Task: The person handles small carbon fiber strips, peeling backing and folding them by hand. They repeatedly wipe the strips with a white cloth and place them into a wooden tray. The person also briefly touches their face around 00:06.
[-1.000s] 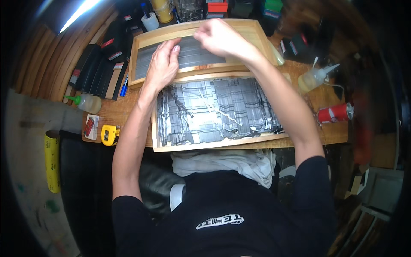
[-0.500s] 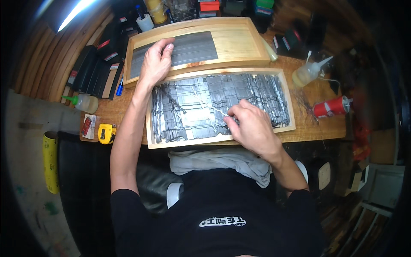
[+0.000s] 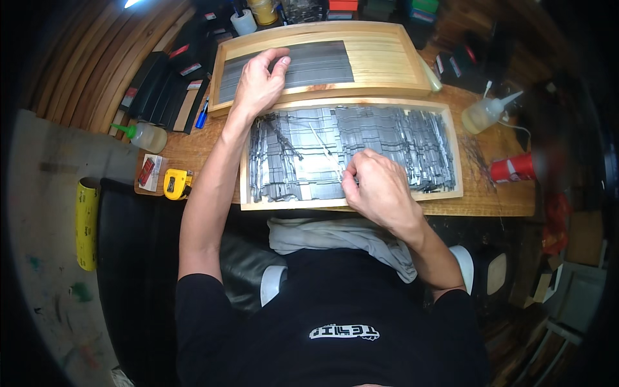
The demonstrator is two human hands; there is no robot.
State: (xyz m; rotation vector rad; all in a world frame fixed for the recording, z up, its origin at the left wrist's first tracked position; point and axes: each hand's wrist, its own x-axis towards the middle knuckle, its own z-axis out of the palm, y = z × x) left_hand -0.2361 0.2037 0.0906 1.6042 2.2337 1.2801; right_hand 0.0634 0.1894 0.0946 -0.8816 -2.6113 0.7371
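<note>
My left hand [image 3: 263,80] rests at the far wooden tray [image 3: 387,88], on a smooth panel of dark grey strips [image 3: 316,64] laid side by side. Its fingers are loosely bent, thumb raised near the index finger, and no object shows in it. Above the near wooden tray [image 3: 244,187] my right hand [image 3: 382,186] is closed in a pinch. A thin shiny strip [image 3: 320,138] slants up and left from its fingertips; the pinched end is hidden. Rows of loose, uneven dark strips [image 3: 374,129] fill that near tray, some overlapping and some glaring with light.
Left on the wooden bench lie a yellow tape measure [image 3: 176,184], a green-tipped bottle [image 3: 147,137] and a blue pen [image 3: 202,116]. Rightward are a spouted squeeze bottle [image 3: 483,115] and a red can [image 3: 514,168]. A grey cloth [image 3: 335,237] lies across my lap.
The whole view has shifted, so the bench appears further right and slightly higher. My right hand has moved a little left over the near tray, still pinching. My left hand stays on the panel.
</note>
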